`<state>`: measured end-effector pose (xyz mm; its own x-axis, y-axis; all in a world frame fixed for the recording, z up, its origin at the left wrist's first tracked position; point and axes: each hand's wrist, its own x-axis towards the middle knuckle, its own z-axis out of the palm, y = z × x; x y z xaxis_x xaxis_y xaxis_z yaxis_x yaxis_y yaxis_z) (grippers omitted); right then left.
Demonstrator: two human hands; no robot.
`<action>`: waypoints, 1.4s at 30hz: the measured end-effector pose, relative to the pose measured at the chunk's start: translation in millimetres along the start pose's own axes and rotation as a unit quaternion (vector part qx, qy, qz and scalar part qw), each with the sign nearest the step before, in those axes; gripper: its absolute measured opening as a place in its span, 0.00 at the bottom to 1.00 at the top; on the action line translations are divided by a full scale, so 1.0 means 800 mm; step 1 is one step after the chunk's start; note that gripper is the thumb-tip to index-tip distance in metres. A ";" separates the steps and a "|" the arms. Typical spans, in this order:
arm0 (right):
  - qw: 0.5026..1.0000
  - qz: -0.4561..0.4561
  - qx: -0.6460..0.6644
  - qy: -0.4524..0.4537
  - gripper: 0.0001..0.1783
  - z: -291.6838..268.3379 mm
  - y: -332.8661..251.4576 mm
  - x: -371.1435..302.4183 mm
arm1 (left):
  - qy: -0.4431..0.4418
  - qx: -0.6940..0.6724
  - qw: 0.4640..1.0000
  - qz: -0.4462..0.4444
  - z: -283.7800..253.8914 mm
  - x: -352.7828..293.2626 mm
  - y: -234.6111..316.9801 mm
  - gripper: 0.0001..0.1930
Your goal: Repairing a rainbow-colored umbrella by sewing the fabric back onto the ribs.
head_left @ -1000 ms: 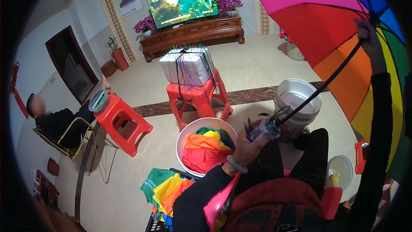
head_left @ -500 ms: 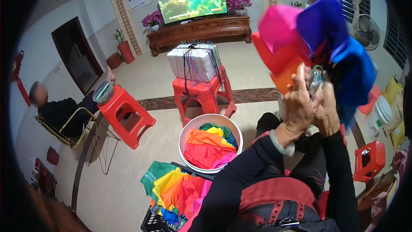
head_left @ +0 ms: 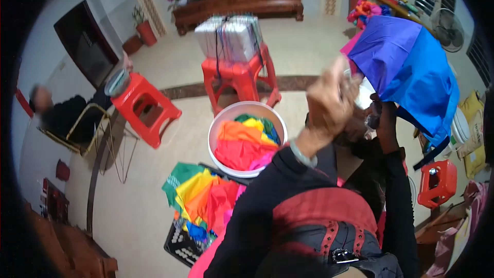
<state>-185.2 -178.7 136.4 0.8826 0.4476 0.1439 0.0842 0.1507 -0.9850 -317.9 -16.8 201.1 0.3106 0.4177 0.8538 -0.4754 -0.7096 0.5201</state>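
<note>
A multicoloured umbrella (head_left: 406, 62), its purple and blue cloth panels spread toward me and a pink edge behind, hangs at the right. My right hand (head_left: 380, 116), in shadow, is closed at its underside, around a part with a small shiny piece showing. A dark strap dangles from the blue panel. To the left of the umbrella my left hand (head_left: 329, 103) is raised, blurred, with its fingers curled in; what they pinch, if anything, cannot be made out. It is apart from my right hand.
A white bucket (head_left: 212, 146) of rainbow cloth stands before me, beside a black crate (head_left: 180, 242) heaped with more. A red stool (head_left: 231, 74) bears a strapped white bundle (head_left: 229, 38). Another red stool (head_left: 149, 108) is near a seated person (head_left: 72, 108). A small red stool (head_left: 437, 183) stands right.
My left hand has pulled away from my right hand, to the left and lower. The umbrella has turned, so its purple and blue panels now face me. My view has tipped downward.
</note>
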 end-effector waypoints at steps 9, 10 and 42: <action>0.928 -0.134 -0.334 -0.098 0.15 -0.093 0.129 -0.016 | -0.256 -0.217 0.874 -0.350 0.069 -0.018 -0.126 0.21; 0.929 -0.110 -0.328 -0.127 0.14 -0.085 0.151 -0.010 | -0.223 -0.265 0.873 -0.343 0.080 -0.030 -0.147 0.23; 0.942 0.244 -0.184 -0.141 0.13 -0.063 0.109 0.102 | -0.215 0.457 0.847 -0.165 -0.269 0.064 -0.127 0.21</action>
<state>-82.6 -173.1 57.4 0.7037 0.6091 -0.3658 -0.0985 -0.4263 -0.8992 -430.9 198.8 196.2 0.6666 0.5733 0.4765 0.4708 -0.8193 0.3272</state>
